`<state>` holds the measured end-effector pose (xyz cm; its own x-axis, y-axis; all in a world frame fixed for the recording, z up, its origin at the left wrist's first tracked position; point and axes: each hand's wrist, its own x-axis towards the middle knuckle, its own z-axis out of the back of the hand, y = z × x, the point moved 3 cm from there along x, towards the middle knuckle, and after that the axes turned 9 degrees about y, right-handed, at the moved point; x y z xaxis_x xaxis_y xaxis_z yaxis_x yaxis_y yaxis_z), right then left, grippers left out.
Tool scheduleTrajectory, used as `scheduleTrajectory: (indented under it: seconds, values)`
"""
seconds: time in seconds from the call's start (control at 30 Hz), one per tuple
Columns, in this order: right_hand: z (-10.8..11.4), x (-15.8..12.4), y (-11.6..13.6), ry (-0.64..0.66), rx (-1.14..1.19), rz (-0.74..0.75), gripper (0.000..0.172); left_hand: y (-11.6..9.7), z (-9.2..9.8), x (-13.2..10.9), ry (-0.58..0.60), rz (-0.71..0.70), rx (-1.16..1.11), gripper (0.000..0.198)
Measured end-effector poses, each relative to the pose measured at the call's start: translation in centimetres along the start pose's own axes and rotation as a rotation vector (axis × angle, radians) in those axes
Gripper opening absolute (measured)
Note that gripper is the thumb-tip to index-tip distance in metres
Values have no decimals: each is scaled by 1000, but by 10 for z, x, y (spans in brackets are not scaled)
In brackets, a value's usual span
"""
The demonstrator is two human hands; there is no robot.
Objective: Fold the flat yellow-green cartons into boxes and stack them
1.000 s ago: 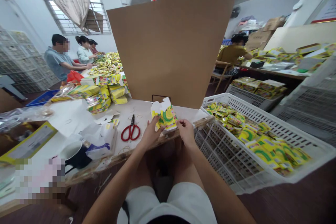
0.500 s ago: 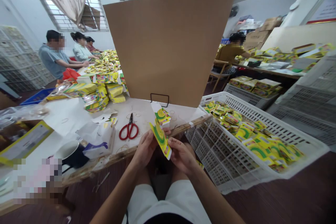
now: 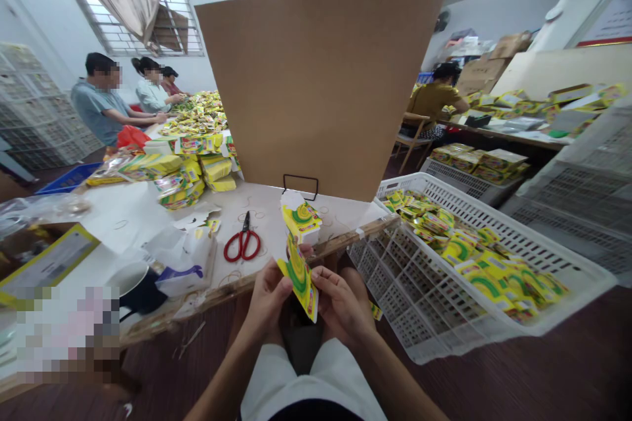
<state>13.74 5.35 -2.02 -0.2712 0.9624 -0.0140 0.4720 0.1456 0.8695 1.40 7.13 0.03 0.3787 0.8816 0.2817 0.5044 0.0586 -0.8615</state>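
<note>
Between my two hands, above my lap, is a thin yellow and green printed carton (image 3: pixel 299 276), tilted with its lower end towards me. My left hand (image 3: pixel 267 296) is closed on its left edge, thumb on the near face. The fingers of my right hand (image 3: pixel 342 299) pinch its right edge. Just beyond it, at the table's edge, a stack of similar yellow cartons (image 3: pixel 302 217) lies on the white tabletop (image 3: pixel 266 200). Red-handled scissors (image 3: pixel 242 245) lie to the left of that stack, with several thin rubber bands scattered around.
To my right stands a white plastic crate (image 3: pixel 494 210) holding many yellow cartons. A large cardboard sheet (image 3: pixel 320 92) stands upright in a black wire holder (image 3: pixel 301 179). On the left are a dark mug (image 3: pixel 143 293), a tissue pack (image 3: pixel 180 273) and bundled cartons (image 3: pixel 180 184). Several people sit at tables behind.
Both hands have come slightly lower and nearer to me with the carton, which has turned a little. More of the stack at the table's edge now shows.
</note>
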Motion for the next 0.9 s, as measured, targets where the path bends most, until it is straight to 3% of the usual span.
scheduleTrajectory:
  seconds: [0.13, 0.23, 0.37, 0.5, 0.6, 0.7, 0.77, 0.9]
  values:
    - [-3, -3, -4, -39, 83, -25, 35, -1, 1, 0, 10, 54, 112, 49]
    - [-4, -7, 11, -59, -89, 75, 35, -4, -4, 0, -49, 99, 162, 38]
    - [-7, -15, 28, -37, -302, 76, 37, 2, -8, 0, -94, 129, 177, 33]
    - [-4, -19, 28, -141, -486, 95, 38, 13, -3, -1, -154, 177, 220, 30]
    - [-2, -20, 23, -231, -514, 168, 37, 14, -4, 0, -159, 168, 236, 33]
    - [-2, -23, 27, -294, -635, 228, 28, 8, -8, -2, -179, 120, 239, 54]
    - [-4, -24, 33, -286, -759, 255, 21, 6, -9, -5, -195, 94, 253, 63]
    - [1, -22, 39, -197, -831, 363, 22, 5, -10, -10, -139, 113, 285, 62]
